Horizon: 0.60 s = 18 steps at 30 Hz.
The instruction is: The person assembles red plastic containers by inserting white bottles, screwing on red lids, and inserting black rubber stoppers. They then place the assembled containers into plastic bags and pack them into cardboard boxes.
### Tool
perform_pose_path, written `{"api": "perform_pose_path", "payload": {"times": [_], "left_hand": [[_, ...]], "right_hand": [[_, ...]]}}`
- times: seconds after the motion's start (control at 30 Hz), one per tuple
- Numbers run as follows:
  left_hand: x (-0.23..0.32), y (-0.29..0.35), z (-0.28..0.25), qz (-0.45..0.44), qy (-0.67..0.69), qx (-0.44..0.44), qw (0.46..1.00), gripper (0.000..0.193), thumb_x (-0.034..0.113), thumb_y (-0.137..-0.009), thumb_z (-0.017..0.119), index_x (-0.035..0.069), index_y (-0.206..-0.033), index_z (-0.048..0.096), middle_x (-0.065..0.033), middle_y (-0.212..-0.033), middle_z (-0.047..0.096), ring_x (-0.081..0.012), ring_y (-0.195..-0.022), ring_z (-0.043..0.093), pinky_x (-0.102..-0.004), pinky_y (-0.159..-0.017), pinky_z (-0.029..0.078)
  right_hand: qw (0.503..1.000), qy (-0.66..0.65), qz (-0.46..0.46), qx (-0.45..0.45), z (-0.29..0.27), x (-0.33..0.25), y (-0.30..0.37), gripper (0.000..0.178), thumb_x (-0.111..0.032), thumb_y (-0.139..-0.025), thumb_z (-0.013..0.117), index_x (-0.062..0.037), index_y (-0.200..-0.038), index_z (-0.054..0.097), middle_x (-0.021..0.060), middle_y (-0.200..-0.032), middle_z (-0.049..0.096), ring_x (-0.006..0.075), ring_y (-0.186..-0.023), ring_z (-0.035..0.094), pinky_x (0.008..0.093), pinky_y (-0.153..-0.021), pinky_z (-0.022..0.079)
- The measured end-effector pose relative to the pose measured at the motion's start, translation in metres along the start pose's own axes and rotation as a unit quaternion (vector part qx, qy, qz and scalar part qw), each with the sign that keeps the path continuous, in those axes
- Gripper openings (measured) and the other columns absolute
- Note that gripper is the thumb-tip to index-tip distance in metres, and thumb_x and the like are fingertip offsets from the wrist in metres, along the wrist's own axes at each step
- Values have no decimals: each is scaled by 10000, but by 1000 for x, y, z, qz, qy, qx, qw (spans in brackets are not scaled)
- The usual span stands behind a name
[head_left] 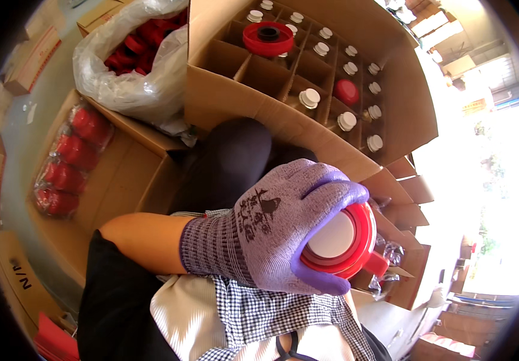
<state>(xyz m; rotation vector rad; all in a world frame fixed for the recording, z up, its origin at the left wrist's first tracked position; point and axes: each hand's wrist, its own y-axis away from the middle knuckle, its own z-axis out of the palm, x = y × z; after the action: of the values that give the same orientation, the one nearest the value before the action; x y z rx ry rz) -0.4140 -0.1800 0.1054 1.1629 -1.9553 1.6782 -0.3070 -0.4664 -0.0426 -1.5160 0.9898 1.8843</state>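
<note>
My left hand [289,222], in a purple-grey knit glove with a purple coated palm, is wrapped round a red round container with a side handle [369,231]. A white disc fills the middle of the container's upturned end, and the red handle juts out at the lower right. The rest of its body is hidden beneath the hand. My right hand does not show. Just beyond, a large cardboard carton [283,111] with dividers holds several white-capped bottles [309,98]. A red round part with a black centre [268,40] rests on the dividers, and a red dome-shaped top [346,92] stands among the bottles.
At the far left, a clear plastic bag [100,84] holds red parts. Below it, an open carton [121,174] contains red pieces wrapped in clear plastic [70,159]. My knee [229,153] sits against the large carton. More opened cartons [407,277] stand at the right.
</note>
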Motion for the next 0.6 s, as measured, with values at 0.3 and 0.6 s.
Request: {"api": "perform_pose_path", "payload": {"times": [0.3,0.6], "left_hand": [[9,-7,20,122,124,101,980,699,379,-684,943,-30,-1181,670,-177,-1117,716,-358,-1040,705,-501,-911,570],[-18,-23,41,123,126,3,984,769,467,-640,953,-31,-1153,670,-192,-1090,706,-368,-1002,698,-502,-921,566]], "right_hand": [[998,-55,17,11,-1,8,4,676,-209,-921,754,-32,-1500,453,145,-1466,571,266,-1306,584,445,-1115,474],[990,-134,25,25,-16,16,3,574,-201,-971,695,-52,-1485,483,138,-1469,574,272,-1309,585,463,-1107,490]]}}
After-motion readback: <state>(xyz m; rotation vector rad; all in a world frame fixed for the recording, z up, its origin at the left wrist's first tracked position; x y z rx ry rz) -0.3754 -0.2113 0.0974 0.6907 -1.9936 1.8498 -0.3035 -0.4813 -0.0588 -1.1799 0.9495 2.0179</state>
